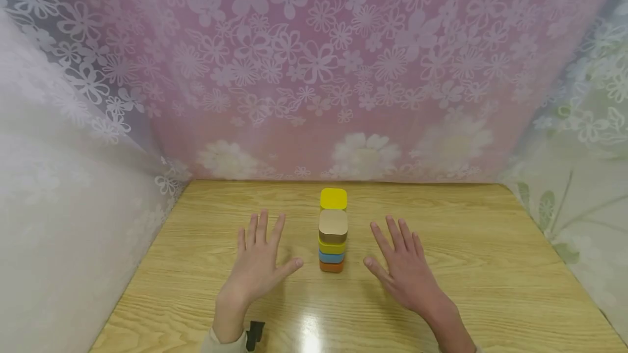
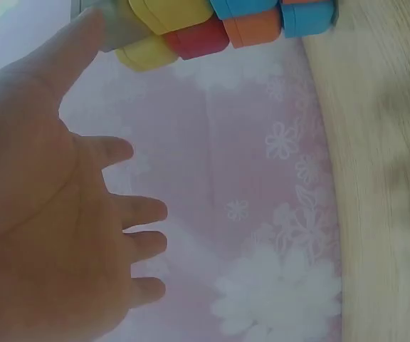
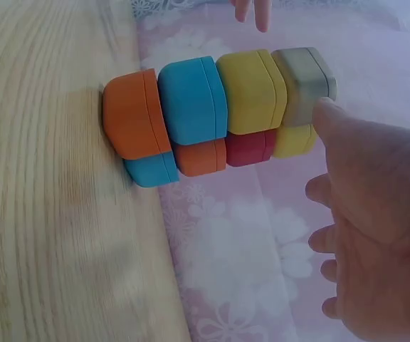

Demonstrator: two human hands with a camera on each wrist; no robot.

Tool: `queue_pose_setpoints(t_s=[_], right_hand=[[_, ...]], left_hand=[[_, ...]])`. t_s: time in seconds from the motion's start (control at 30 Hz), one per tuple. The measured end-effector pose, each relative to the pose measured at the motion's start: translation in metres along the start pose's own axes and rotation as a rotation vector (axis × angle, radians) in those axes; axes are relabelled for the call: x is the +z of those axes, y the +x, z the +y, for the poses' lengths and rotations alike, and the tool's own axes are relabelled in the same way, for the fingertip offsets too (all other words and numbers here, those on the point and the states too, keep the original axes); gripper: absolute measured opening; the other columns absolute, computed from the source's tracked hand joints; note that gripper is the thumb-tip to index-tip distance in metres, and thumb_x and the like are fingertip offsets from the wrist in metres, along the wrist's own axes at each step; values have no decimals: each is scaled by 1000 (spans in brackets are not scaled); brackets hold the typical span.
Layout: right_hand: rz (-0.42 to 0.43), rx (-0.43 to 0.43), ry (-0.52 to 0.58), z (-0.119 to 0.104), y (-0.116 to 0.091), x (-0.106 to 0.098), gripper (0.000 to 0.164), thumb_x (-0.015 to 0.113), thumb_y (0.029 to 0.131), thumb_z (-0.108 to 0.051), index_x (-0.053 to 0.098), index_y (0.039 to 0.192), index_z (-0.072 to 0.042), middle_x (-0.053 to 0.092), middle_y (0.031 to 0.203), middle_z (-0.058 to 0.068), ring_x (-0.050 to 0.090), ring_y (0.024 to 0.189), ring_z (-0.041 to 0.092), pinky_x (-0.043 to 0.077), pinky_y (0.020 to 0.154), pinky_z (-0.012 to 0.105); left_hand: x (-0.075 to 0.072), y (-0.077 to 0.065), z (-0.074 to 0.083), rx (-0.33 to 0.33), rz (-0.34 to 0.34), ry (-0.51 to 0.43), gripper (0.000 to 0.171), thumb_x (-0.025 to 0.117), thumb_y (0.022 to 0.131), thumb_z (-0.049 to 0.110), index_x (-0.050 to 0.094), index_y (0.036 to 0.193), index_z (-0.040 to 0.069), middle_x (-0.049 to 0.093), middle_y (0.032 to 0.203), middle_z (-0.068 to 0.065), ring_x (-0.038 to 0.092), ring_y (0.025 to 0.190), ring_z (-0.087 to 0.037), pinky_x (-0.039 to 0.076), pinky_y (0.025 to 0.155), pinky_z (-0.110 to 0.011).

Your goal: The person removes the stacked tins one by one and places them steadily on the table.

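Note:
Two stacks of small rounded-square boxes with lid seams stand one behind the other on the wooden table. In the front stack, from the bottom, come an orange box, a blue box, a yellow box and a gold one. The back stack has a blue box, an orange box, a red box and a yellow box on top. My left hand is left of the stacks, fingers spread. On the other side, my right hand is spread too. Both appear apart from the boxes.
Floral curtains hang behind the wooden table and along both sides. A small black object shows at my left wrist beside the sleeve.

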State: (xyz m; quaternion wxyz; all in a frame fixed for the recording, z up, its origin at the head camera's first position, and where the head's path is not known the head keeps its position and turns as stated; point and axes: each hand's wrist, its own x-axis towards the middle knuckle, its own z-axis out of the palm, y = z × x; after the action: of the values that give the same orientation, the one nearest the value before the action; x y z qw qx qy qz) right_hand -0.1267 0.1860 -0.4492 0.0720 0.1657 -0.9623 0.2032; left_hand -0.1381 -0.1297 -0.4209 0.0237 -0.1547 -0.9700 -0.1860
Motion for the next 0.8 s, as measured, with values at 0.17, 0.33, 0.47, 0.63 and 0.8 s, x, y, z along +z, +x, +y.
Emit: queue_pose_setpoints(t_s=[0.17,0.33,0.47,0.63,0.8], right_hand=[[38,-25,75,0,0,-2,75,57,98,-49,26,158,-15,13,163,20,8,149,44,15,113,69],[81,-79,201,-3,6,-4,76,65,96,-41,29,156,-15,24,159,20,26,143,43,31,106,69],[101,-99,312,-8,13,-4,72,67,95,-35,31,155,-17,31,155,15,36,139,36,39,104,64],[110,-128,426,-14,20,3,69,68,96,-29,31,154,-23,33,153,10,37,138,30,39,105,61],[151,-181,437,-21,23,11,68,69,95,-21,34,153,-22,36,150,11,42,134,31,43,102,60]], left_hand=[[3,5,3,85,-12,-128,96,62,91,60,11,161,18,0,165,-19,-2,151,-39,3,117,-66],[11,15,7,168,12,-301,92,71,91,42,15,160,18,17,163,-15,15,149,-37,13,118,-61],[19,24,9,183,50,-448,85,74,90,32,24,157,14,32,158,-11,31,144,-34,29,115,-56],[30,32,11,160,44,-629,78,75,90,26,32,154,12,36,155,-7,38,139,-32,39,110,-51],[40,34,14,151,32,-687,72,73,92,32,36,152,12,39,153,-9,41,136,-33,41,108,-53]])
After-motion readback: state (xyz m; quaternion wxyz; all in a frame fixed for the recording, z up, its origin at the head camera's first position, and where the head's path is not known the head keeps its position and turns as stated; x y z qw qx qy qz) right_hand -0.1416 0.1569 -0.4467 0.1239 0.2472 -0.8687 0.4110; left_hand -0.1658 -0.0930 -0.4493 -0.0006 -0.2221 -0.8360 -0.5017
